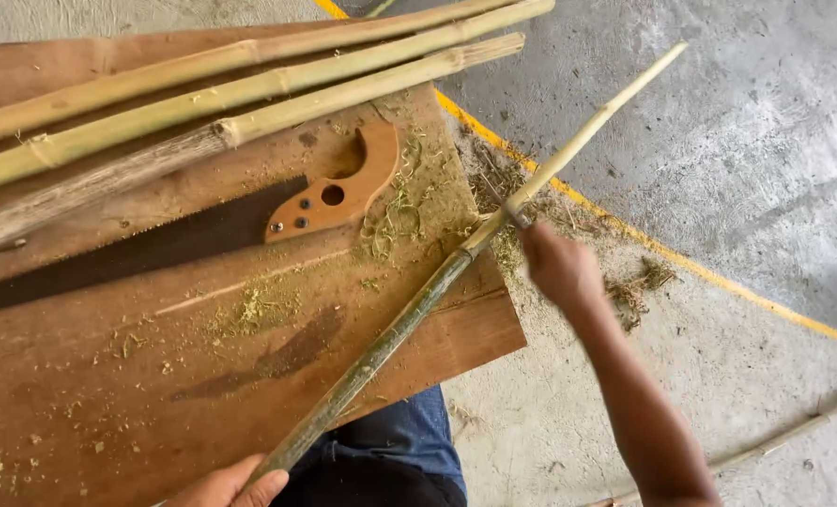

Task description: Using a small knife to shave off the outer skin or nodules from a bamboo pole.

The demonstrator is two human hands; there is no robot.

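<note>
The left hand [235, 488] grips the bamboo pole's [390, 338] green end to steady it while the right hand [561, 268], closed on a blade [512, 208], scrapes it.

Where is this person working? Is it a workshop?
Probably a simple workshop floor. A hand saw lies on a wooden board, bamboo poles are stacked there, and shavings litter the concrete floor.
</note>
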